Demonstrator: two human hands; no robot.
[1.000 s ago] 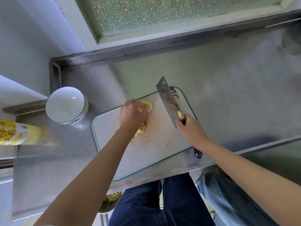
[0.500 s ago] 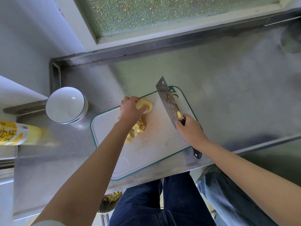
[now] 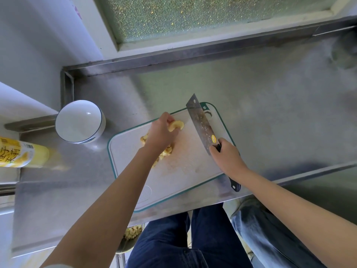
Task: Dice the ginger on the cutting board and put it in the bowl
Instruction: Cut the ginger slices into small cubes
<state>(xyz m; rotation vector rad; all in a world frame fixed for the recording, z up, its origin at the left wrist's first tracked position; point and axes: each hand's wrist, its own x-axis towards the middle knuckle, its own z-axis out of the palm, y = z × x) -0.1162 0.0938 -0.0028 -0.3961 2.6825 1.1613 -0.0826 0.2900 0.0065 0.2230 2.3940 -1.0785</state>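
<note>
Steel counter (image 3: 251, 97) below a frosted green window (image 3: 193, 16), pale wall (image 3: 38, 35) at left.

We've got our left hand (image 3: 161, 134) pinching a ginger slice (image 3: 176, 125) on the cutting board (image 3: 185, 171), right hand (image 3: 226, 156) gripping the cleaver (image 3: 201, 122).

The left hand (image 3: 160, 135) hides much of the ginger (image 3: 178, 125) beneath it.

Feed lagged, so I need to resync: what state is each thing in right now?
Board: flat on counter.
Ginger: partly cut, one big piece and small bits on board.
Bowl: upright, empty, left of board.
Cleaver: blade over board, clear of ginger.
Left hand: holds big ginger piece.
Right hand: grips cleaver handle.
</note>
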